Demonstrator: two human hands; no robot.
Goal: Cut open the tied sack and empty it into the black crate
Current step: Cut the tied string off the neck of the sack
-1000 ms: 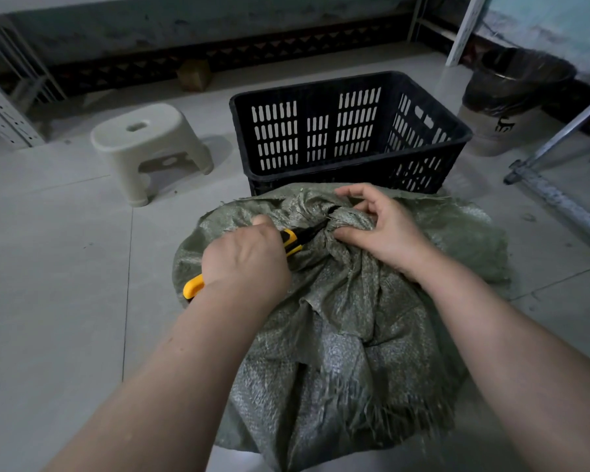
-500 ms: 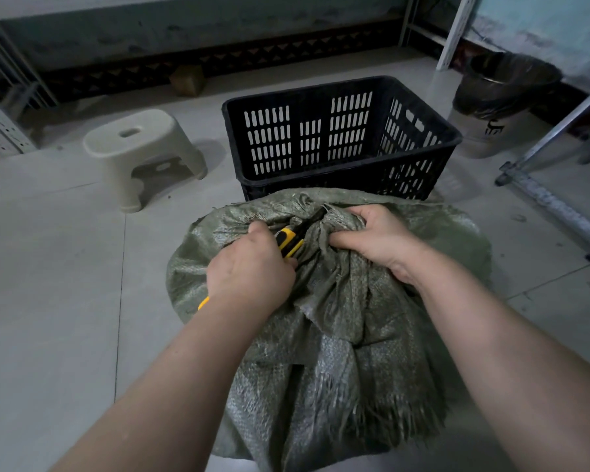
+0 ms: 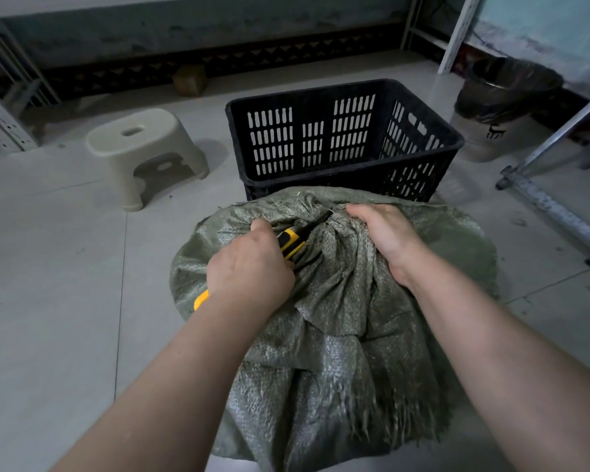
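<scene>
since the earlier frame the right hand [image 3: 385, 236] has clenched down on the sack's [image 3: 338, 335] gathered neck. left hand [image 3: 249, 270] grips the yellow cutter [image 3: 288, 241], its blade tip hidden in folds. black crate [image 3: 341, 137] sits just beyond; sack contents unseen.

floor [image 3: 48, 301]: grey tiles | on it: sack [image 3: 338, 335], black crate [image 3: 341, 137], stool [image 3: 143, 148], bucket [image 3: 498, 131]
</scene>
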